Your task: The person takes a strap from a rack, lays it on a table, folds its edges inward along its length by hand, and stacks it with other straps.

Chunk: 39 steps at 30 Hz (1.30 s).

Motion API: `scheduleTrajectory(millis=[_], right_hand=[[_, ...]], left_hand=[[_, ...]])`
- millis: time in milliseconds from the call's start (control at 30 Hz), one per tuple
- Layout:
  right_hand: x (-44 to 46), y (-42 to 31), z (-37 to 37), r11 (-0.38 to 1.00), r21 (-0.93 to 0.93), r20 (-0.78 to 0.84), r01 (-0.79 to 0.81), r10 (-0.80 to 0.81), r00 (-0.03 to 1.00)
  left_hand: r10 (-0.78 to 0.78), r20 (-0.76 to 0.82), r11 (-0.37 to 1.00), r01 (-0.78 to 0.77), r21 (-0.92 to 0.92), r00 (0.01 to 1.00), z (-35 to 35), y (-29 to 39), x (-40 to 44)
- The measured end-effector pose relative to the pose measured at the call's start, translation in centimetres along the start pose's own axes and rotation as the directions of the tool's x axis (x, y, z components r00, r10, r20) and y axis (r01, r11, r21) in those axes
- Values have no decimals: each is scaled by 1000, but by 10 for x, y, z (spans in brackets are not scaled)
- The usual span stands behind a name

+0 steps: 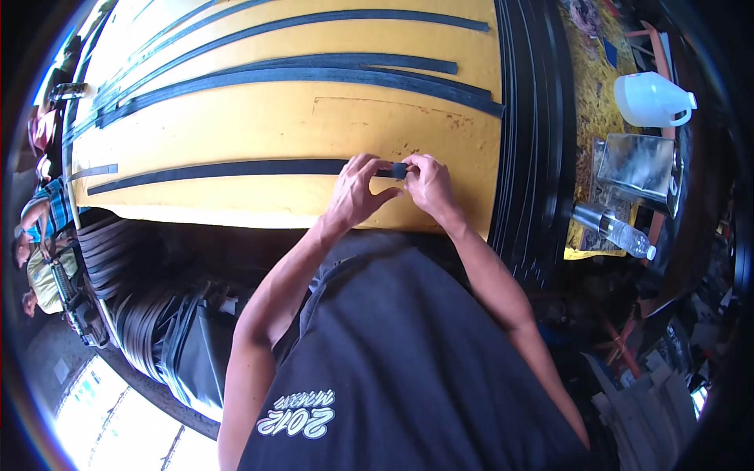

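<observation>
A long black flat strip [236, 169], which looks like rubber, lies across the yellow table in front of me. At its right end there is a small dark grey-blue piece [399, 170], perhaps a folded-over end; I cannot tell which. My left hand [360, 191] rests its fingertips on the strip just left of that piece, with the thumb spread away from the fingers. From the other side, my right hand [429, 184] pinches the strip's end between thumb and fingers, partly hiding it.
More dark strips [314, 74] lie along the far side of the yellow table [259, 129]. Long black strips [534, 118] run down its right edge. Farther right are a white jug [652, 100], a metal tin [638, 163] and a plastic bottle [631, 238]. People [49, 212] are at far left.
</observation>
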State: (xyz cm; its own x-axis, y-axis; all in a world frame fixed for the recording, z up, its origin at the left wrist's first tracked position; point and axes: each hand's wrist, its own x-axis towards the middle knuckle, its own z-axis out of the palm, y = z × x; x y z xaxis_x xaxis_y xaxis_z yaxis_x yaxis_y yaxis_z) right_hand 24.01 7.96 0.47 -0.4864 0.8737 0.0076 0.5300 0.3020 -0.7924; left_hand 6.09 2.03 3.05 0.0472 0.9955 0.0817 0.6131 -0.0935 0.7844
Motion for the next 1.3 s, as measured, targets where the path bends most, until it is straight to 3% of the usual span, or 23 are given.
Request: scheduleTrajectory(millis=[33, 100, 200, 500, 700, 1000, 1300], right_hand=[[1, -4, -3, 1000, -1, 2, 1, -1, 1000], [2, -12, -11, 916, 229, 163, -329, 297, 941], [-1, -9, -3, 930, 217, 37, -297, 296, 954], [-5, -12, -5, 859, 303, 108, -413, 400, 910], [-6, -13, -3, 961, 126, -14, -248, 252, 968], [-4, -24, -5, 972, -85, 43, -219, 223, 974], [-2, -31, -8, 970, -176, 64, -168, 182, 981]], left_hand=[[38, 10, 998, -39, 43, 999, -5, 0, 4], [102, 36, 988, -105, 111, 994, -6, -13, 7], [129, 126, 975, -149, 163, 984, -8, -23, 9], [137, 115, 971, -157, 182, 984, -1, -21, 8], [134, 115, 969, -155, 193, 984, 0, -20, 7], [202, 94, 941, -219, 257, 975, 3, -21, 2], [226, 102, 931, -246, 271, 969, 5, -24, 0]])
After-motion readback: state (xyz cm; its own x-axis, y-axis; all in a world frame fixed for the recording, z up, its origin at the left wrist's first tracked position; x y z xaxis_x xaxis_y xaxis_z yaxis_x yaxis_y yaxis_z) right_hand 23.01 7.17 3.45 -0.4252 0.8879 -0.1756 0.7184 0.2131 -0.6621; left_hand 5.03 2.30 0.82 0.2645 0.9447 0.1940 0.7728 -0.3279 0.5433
